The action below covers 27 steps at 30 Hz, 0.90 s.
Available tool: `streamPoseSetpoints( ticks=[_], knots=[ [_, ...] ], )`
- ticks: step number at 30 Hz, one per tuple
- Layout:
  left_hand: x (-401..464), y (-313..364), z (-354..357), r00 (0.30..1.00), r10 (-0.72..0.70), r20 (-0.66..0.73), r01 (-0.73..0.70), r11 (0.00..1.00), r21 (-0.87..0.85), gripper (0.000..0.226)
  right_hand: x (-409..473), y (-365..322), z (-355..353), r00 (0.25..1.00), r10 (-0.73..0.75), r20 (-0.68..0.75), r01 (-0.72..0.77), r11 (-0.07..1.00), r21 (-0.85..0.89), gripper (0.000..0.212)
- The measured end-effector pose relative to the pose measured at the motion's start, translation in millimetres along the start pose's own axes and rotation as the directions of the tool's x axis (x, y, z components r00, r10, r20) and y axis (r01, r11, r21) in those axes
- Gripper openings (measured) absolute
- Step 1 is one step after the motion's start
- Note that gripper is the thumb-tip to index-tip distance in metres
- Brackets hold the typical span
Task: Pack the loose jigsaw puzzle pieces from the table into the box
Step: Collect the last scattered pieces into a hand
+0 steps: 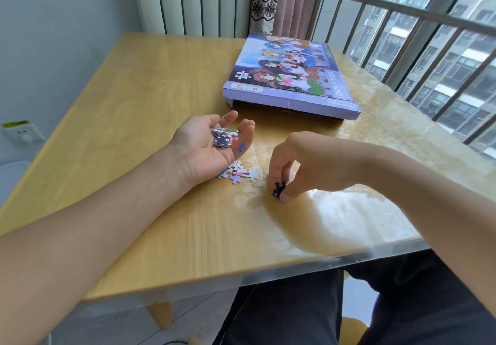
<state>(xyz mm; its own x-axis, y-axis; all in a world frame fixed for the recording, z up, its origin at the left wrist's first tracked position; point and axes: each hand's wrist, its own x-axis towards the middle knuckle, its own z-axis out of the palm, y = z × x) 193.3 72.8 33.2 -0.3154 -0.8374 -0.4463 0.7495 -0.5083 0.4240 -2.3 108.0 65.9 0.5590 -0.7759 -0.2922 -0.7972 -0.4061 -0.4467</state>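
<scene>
My left hand [206, 146] lies palm up on the wooden table [150, 97], cupping a small heap of puzzle pieces [225, 137]. Just below that palm, a few loose pieces [241, 174] rest on the tabletop. My right hand [298, 165] pinches a dark puzzle piece [278, 190] between thumb and fingers, at the table surface right of the loose pieces. The purple puzzle box [290, 73] with its cartoon picture lid lies farther back; the lid sits slightly raised over the base at the near edge.
A clear glossy cover lies over the tabletop, with glare at the right. A window with metal bars [418, 36] runs along the right side. A curtain and radiator stand behind the table. A wall socket [22, 132] is at the left. My dark-trousered legs are under the near edge.
</scene>
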Motion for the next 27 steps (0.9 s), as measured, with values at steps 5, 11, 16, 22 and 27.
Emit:
streamPoseSetpoints(
  ticks=[5,11,16,22,27],
  knots=[
    [-2,0,2,1.000,-0.001,0.022,0.001,1.000,-0.012,0.036,-1,-3,1,1.000,-0.010,0.014,0.010,1.000,0.012,0.014],
    [-1,1,1,1.000,-0.002,0.015,0.002,1.000,0.005,0.036,-1,-1,1,1.000,-0.010,0.028,0.010,1.000,0.025,0.015],
    [-1,0,0,1.000,-0.016,0.027,0.015,1.000,0.025,0.035,0,-2,-17,0.981,0.025,-0.191,0.008,0.986,0.169,0.020],
    [1,-3,-2,0.995,-0.056,0.086,0.049,0.995,0.087,0.041,40,-33,-40,0.910,0.149,-0.386,-0.028,0.953,0.302,0.031],
    [3,4,-2,1.000,0.005,0.002,-0.005,0.999,-0.035,0.035,13,-26,-40,0.932,0.087,-0.353,-0.104,0.994,-0.027,0.026]
  ],
)
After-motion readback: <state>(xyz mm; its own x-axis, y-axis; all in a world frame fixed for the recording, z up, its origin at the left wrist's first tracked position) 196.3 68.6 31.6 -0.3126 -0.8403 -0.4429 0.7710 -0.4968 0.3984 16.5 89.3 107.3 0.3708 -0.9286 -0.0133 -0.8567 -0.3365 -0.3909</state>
